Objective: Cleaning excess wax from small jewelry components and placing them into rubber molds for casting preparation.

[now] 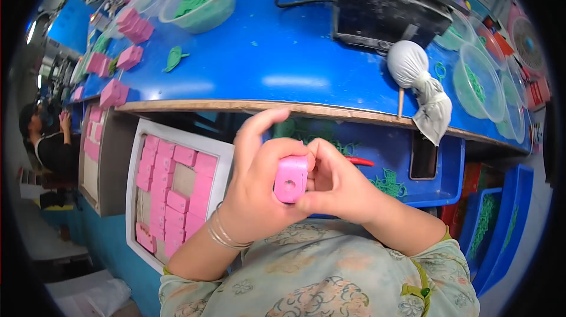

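Close in front of my body, both hands hold a small pink rubber mold block [290,180]. One end of it faces up, with a round hole in it and a thin seam line near its edge. My left hand [250,184] wraps the block from the left, its index finger raised away from it. From the right, my right hand [345,190] grips the same block, thumb at its lower edge and fingers curled behind. The far side of the block is hidden by my fingers.
A white-framed tray [132,199] of pink blocks stands at my left. Under the blue tabletop [236,72] sits a blue drawer [451,181] with green pieces and a phone [423,158]. A tied white cloth bag [408,64], a black machine [389,13] and a clear bowl [203,19] are on the table.
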A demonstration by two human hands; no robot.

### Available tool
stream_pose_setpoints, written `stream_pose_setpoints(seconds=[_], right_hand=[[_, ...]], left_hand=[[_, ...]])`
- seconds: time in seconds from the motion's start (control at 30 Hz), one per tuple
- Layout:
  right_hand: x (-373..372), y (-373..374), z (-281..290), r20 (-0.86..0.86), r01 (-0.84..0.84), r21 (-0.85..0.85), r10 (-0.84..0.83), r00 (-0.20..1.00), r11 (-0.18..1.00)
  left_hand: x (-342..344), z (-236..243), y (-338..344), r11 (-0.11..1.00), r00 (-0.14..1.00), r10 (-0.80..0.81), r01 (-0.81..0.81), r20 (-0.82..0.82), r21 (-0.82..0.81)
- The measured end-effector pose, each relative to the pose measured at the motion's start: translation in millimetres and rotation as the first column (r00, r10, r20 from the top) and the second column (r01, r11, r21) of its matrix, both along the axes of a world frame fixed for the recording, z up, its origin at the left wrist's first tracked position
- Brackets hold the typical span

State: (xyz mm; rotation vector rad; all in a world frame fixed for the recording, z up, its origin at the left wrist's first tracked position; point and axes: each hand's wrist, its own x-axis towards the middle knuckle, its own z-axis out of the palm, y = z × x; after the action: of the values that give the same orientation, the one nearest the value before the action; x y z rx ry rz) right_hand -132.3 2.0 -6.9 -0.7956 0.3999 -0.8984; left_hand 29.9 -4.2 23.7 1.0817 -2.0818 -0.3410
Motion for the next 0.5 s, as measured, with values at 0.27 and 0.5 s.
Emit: stream_pose_setpoints(seconds=[0.27, 0.5], right_hand=[[-17, -3, 14, -0.484, 0.009, -0.222, -0.118, 0.867, 0.975], [-28, -14, 18, -0.527, -0.136, -0.660, -0.327, 0.784, 0.739]], left_hand=[[-9, -12, -11, 0.411, 0.538, 0.215, 0.707, -0.815, 0.575], [-20, -10, -8, 0.471, 0.517, 0.254, 0.672, -0.817, 0.571]])
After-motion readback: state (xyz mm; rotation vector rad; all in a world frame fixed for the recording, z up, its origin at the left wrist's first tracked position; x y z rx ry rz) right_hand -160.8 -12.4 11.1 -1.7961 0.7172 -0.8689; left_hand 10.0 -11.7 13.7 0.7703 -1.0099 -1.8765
